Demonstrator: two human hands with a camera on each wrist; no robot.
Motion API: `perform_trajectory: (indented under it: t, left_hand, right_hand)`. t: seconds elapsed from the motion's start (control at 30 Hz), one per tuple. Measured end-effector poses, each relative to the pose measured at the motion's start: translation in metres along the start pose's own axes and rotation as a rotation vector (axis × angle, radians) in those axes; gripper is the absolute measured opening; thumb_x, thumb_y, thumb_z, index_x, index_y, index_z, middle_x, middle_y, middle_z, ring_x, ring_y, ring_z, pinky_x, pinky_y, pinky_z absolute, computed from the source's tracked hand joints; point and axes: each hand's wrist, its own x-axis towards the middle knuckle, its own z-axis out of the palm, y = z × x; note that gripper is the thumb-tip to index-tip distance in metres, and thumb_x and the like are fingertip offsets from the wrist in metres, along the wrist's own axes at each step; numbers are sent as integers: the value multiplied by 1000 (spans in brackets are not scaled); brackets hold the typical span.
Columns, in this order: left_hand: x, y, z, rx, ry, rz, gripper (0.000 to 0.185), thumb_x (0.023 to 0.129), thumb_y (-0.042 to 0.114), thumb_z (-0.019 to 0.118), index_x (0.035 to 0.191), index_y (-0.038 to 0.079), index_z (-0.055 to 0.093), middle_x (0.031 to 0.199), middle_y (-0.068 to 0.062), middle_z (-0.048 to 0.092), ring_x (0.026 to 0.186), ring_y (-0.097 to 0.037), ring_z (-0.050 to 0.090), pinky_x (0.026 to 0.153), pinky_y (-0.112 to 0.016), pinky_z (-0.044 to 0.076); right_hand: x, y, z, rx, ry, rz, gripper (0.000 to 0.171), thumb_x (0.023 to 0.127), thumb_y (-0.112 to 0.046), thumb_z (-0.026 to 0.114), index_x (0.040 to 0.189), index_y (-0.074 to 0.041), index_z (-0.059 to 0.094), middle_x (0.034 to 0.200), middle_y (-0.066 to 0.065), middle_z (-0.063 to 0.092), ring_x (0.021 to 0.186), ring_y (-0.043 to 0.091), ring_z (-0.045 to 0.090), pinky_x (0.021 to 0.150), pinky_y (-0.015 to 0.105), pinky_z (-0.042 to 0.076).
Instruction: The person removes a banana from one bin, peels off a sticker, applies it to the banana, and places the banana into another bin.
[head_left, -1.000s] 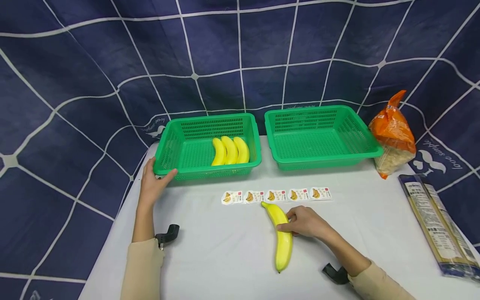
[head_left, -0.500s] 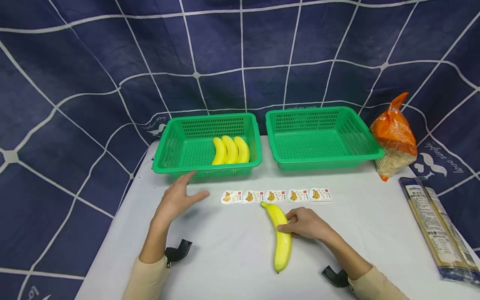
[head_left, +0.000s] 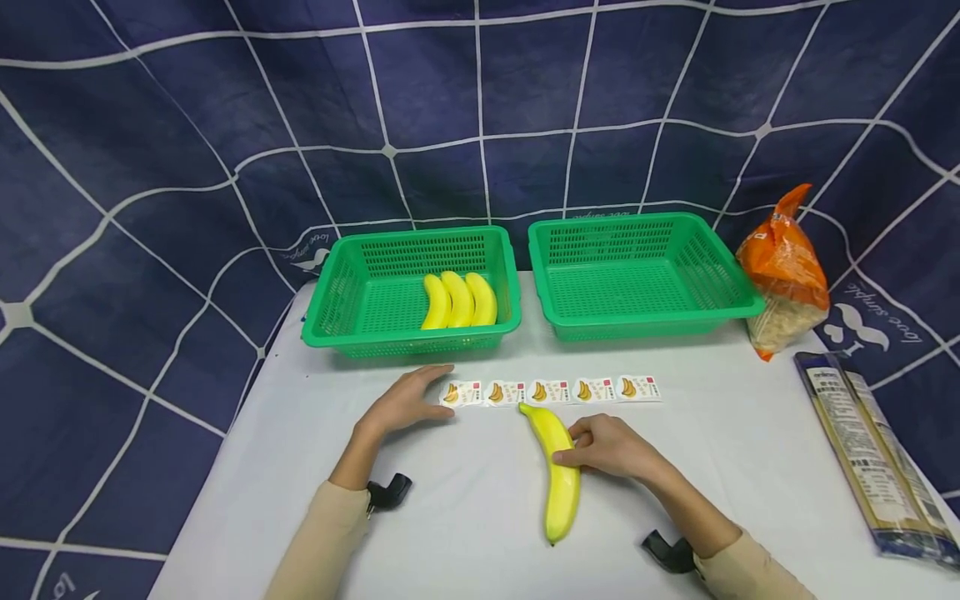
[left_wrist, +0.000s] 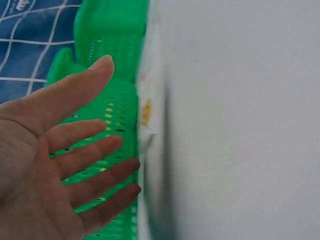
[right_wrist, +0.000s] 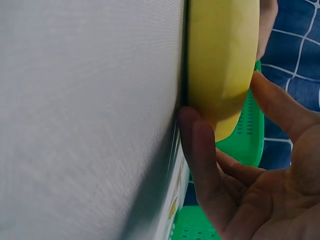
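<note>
Gripping banana (head_left: 561,471) on table (head_left: 465,517) with right hand (head_left: 609,446); left hand (head_left: 405,402) flat, released, touching stickers (head_left: 551,390); baskets (head_left: 645,275) behind.
Left wrist: fingers (left_wrist: 85,165) spread, holding nothing.
Right wrist: fingers (right_wrist: 205,165) curled round banana (right_wrist: 222,65).
</note>
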Motion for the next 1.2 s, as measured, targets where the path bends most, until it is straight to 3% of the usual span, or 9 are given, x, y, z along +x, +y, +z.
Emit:
perform_trajectory:
  t: [0.2, 0.57, 0.93, 1.2]
  left_hand:
    - [10, -6, 10, 19, 39, -20, 78, 75, 30, 84, 142, 9, 51, 147, -14, 49, 139, -37, 40, 116, -53, 31]
    - [22, -5, 27, 68, 65, 1, 60, 75, 28, 84, 129, 10, 63, 135, -11, 58, 126, -31, 49, 108, -49, 40]
    - [20, -8, 26, 89, 97, -16, 54, 73, 26, 85, 121, 11, 68, 128, -7, 61, 123, -28, 51, 108, -47, 40]
    - [20, -10, 23, 89, 126, -32, 52, 71, 24, 87, 118, 13, 68, 127, -7, 62, 123, -28, 52, 107, -48, 41]
  right_hand:
    - [1, 1, 0, -9, -12, -6, 57, 73, -37, 83, 111, 3, 67, 75, 2, 65, 65, 14, 59, 59, 26, 46]
    - [-4, 10, -3, 6, -12, 17, 59, 72, -35, 84, 112, 4, 65, 77, 3, 64, 66, 14, 59, 60, 26, 48]
    - [1, 8, 0, 8, -20, 12, 58, 71, -35, 85, 111, 3, 66, 75, 2, 64, 65, 14, 59, 60, 26, 49]
    - [6, -1, -7, -58, -11, -20, 61, 72, -39, 84, 114, 1, 66, 78, 0, 66, 71, 13, 59, 64, 27, 48]
